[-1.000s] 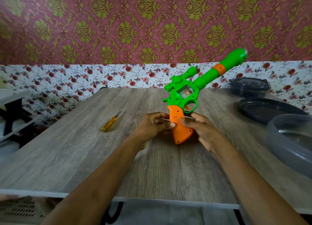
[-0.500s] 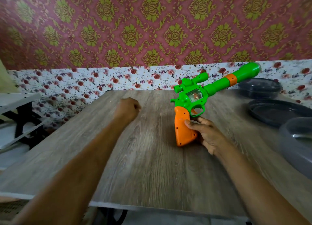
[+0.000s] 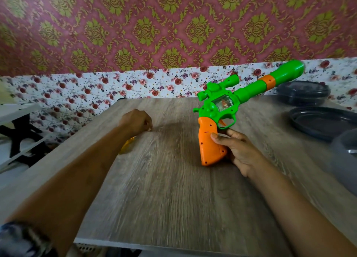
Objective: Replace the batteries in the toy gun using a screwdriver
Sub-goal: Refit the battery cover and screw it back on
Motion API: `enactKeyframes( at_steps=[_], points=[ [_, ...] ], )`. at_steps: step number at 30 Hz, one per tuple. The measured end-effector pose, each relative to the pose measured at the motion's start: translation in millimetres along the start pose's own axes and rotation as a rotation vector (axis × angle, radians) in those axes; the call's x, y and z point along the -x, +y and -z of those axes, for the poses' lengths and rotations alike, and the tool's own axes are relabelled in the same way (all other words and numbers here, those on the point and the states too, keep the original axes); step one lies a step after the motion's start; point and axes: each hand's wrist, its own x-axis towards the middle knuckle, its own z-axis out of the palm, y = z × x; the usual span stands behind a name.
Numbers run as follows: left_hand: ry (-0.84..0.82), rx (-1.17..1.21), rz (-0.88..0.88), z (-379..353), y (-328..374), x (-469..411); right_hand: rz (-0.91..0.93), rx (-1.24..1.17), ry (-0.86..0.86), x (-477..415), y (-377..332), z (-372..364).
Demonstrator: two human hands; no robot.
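Observation:
The toy gun [image 3: 216, 110] has a green body and an orange grip. It stands tilted on its butt on the wooden table [image 3: 164, 189], barrel pointing up and to the right. My right hand [image 3: 237, 150] grips the orange handle from the right, thumb on its side. My left hand [image 3: 137, 120] hovers low over the table to the gun's left, fingers curled downward; what they touch or hold is hidden. A yellow screwdriver [image 3: 126, 147] lies on the table, its handle peeking out from under my left wrist.
Dark plastic containers and lids [image 3: 324, 121] sit along the table's right side, with a grey tub [image 3: 345, 156] nearer me. A white shelf with black legs [image 3: 17, 129] stands left of the table. A patterned wall runs behind.
My left hand left the gun's grip and moved left to the screwdriver's spot. My right hand kept holding the gun, which now stands a little further right.

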Motion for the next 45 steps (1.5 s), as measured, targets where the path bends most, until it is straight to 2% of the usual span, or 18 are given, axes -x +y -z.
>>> enactKeyframes(
  at_steps=[4, 11, 19, 27, 33, 35, 36, 39, 41, 43, 45],
  points=[
    [-0.018, -0.028, -0.019, 1.3, 2.5, 0.7, -0.004, -0.002, -0.001, 1.7, -1.4, -0.6],
    [-0.027, -0.283, -0.085, 4.3, 19.6, -2.6, -0.017, 0.033, 0.002, 3.9, -3.1, -1.0],
    [-0.023, -0.033, 0.105, 2.3, 19.8, -2.9, -0.020, 0.026, -0.006, 5.4, -4.8, -1.2],
    [-0.096, -0.145, 0.131, 10.5, 40.9, -4.4, -0.019, 0.020, 0.000, 4.0, -4.1, -0.8],
    [-0.146, -0.092, 0.185, 14.4, 50.7, -4.4, -0.013, 0.023, 0.003, 4.3, -4.2, -0.7],
    [-0.076, 0.069, 0.200, 12.9, 55.7, 0.5, -0.007, 0.016, 0.015, 3.3, -2.7, -1.5],
    [-0.013, 0.241, 0.200, 12.1, 60.6, 4.1, -0.003, 0.018, 0.024, 2.5, -2.0, -1.6],
    [0.151, 0.972, 0.151, 19.1, 92.7, 29.4, -0.022, 0.029, 0.062, -0.9, 1.3, -1.9],
    [0.191, 1.319, 0.079, 28.2, 116.9, 49.6, -0.052, -0.001, 0.087, -3.7, 2.2, -1.9],
    [0.175, 1.493, 0.026, 32.3, 135.4, 66.5, -0.086, -0.047, 0.125, -5.8, 2.1, -1.3],
    [0.144, 1.523, -0.008, 28.5, 145.0, 77.8, -0.098, -0.079, 0.156, -7.0, 1.9, -0.8]
  ],
)
